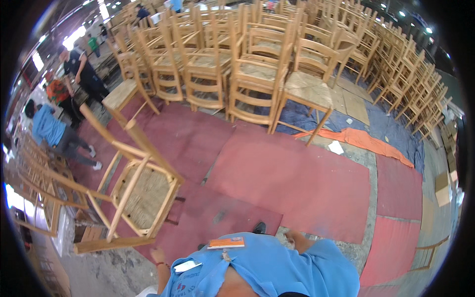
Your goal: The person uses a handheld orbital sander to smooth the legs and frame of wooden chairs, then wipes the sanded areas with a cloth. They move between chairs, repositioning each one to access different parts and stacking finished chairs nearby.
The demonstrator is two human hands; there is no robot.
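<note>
A wooden chair (146,190) with a woven seat is tipped over at my left, with the underside of its seat and its legs showing. My left hand (159,256) hangs just below the near end of this chair, a red band at the wrist. Its fingers look loosely apart, and I see no grip on the wood. Away from the chairs, my right hand (292,238) hangs at my right side over the floor, small and partly turned away. Its fingers look loose, with nothing visible in them.
Stacked wooden chairs (255,74) line the far side, with more stacks (403,81) at right. Red mats (292,173) cover the floor. An orange cloth (363,141) lies over blue sheeting. Several people, one in a blue shirt (48,123), stand at far left. Cardboard boxes (443,188) stand right.
</note>
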